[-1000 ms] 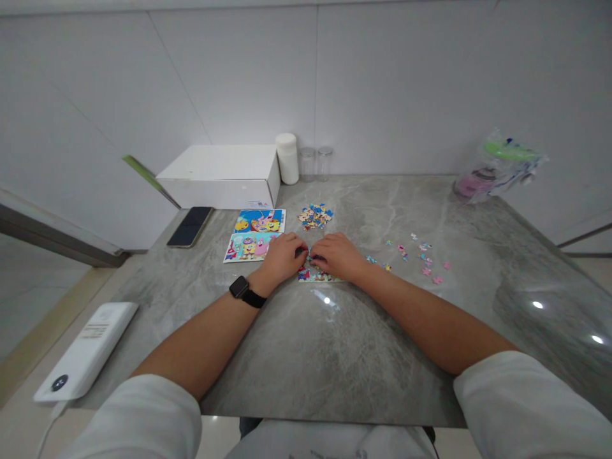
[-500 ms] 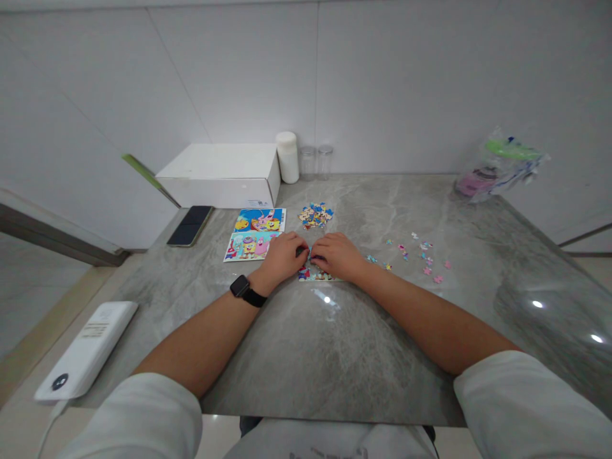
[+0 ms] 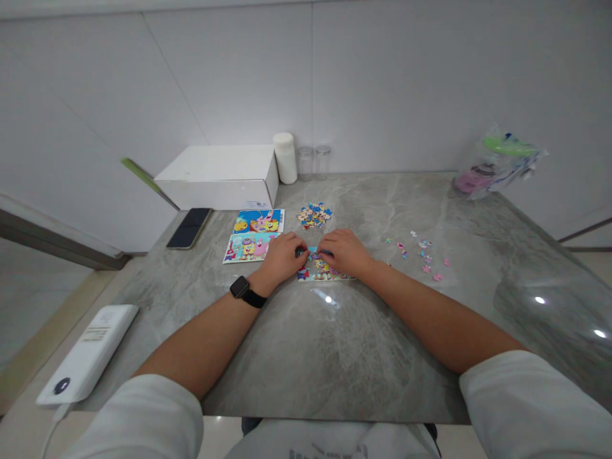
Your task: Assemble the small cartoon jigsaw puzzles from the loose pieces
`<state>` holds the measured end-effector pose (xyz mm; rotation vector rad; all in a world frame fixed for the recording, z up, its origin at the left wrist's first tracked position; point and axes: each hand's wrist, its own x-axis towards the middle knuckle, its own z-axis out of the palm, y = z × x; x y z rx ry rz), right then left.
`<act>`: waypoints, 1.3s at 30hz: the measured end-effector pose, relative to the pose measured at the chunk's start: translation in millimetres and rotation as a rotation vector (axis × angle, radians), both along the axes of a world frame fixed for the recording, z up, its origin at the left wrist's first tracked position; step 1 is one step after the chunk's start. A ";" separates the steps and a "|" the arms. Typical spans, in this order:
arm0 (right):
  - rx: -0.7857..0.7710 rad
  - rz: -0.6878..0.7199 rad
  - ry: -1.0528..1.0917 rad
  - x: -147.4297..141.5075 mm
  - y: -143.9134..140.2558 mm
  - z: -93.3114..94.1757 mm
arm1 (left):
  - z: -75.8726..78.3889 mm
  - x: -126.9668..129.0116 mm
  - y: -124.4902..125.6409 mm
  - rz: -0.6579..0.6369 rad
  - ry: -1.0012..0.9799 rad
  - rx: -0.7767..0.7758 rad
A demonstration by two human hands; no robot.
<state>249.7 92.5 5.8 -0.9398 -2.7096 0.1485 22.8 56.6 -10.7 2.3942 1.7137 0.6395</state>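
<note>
A partly covered jigsaw puzzle [image 3: 321,273] with colourful cartoon figures lies flat on the grey marbled table. My left hand [image 3: 285,256], a black watch on its wrist, is closed with thumb and fingers at the puzzle's upper left edge. Over the puzzle's upper right part, my right hand [image 3: 347,253] has its fingers curled down and pressed together; whatever is between its fingertips is hidden. Beside my left hand lies a printed picture sheet [image 3: 248,247] with cartoon characters. A heap of loose puzzle pieces [image 3: 314,215] is just beyond both hands.
More pink and blue pieces [image 3: 425,255] are scattered to the right. A phone [image 3: 190,228], a white box [image 3: 217,178], a white bottle [image 3: 285,159] and two clear glasses [image 3: 314,163] stand or lie behind. A power bank [image 3: 90,354] is front left; a plastic bag [image 3: 497,162] stands far right.
My right hand has shifted slightly right, away from my left fingertips, uncovering more of the puzzle between them. My left hand stays at the puzzle's left edge.
</note>
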 end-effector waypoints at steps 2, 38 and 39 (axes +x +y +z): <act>-0.002 0.012 -0.012 -0.6 -0.4 -0.2 | 0.3 0.1 -0.3 -0.001 0.003 0.003; -0.045 0.058 0.007 0.6 2.1 -0.4 | 2.4 6.8 -1.7 0.043 -0.056 0.022; -0.042 0.059 0.037 1.9 2.5 1.1 | 3.5 5.9 -1.1 0.035 -0.086 0.041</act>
